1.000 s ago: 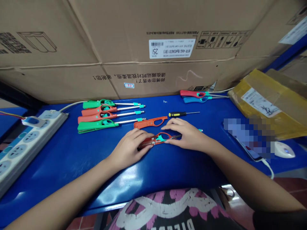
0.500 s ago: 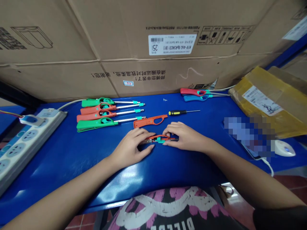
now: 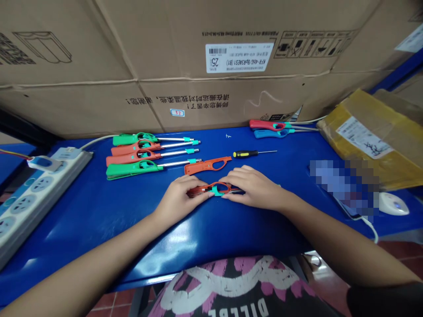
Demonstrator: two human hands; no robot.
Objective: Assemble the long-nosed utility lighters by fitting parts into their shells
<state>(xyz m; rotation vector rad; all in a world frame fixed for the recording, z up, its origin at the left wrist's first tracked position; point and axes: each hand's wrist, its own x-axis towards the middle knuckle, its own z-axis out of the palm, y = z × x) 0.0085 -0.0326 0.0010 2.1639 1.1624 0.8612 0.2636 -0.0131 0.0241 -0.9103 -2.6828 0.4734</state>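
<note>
An orange utility lighter [image 3: 225, 187], opened up with its teal trigger and dark inner parts showing, lies low over the blue table between my hands. My left hand [image 3: 180, 193] is closed around its handle end, thumb against the trigger area. With bent fingers, my right hand [image 3: 251, 187] pinches the other end near the finger loop and covers much of the rod. Just beyond my hands is a loose orange half-shell [image 3: 202, 167]. A black and yellow screwdriver [image 3: 246, 154] lies behind it, its shaft pointing right.
Several green and orange lighters [image 3: 132, 169] lie in a row at left, beside a white power strip [image 3: 42, 193]. Red and blue lighters [image 3: 269, 126] rest at the back right. A yellow parcel [image 3: 370, 136], a phone [image 3: 333, 189] and large cardboard boxes [image 3: 185, 53] border the table.
My left thumb has moved in against the trigger area. My right fingers and thumb have closed further over the lighter's loop. The trigger part sits slightly further left.
</note>
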